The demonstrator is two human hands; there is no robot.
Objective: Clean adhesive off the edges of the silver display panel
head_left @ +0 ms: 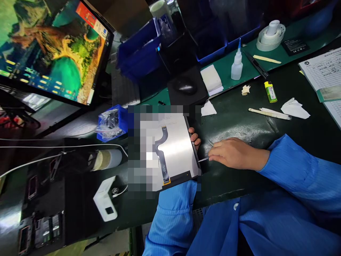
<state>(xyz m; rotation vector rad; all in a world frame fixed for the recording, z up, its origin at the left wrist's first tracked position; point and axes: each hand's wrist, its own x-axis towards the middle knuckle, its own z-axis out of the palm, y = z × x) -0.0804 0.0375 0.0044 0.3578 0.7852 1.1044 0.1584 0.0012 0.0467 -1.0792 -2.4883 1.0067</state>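
My left hand (195, 138) is closed on a tablet display panel (178, 149) from beneath. Its fingertips curl over the panel's right edge, and the rest of the hand is hidden. The panel's silver back faces up, with a dark ribbon cable (164, 165) running down it and a black strip along the lower edge. Blurred blocks cover its left side. My right hand (230, 153) pinches a thin pointed metal tool (204, 159), possibly tweezers. The tool's tip meets the panel's lower right edge.
A monitor (48, 53) stands at upper left beside blue bins (141, 46). Behind the hands are a mouse (184, 85), a dropper bottle (237, 65), a yellow lighter (271, 91) and paper scraps (295, 108). Lined sheets (323, 69) lie at right, a white bracket (105, 199) at left.
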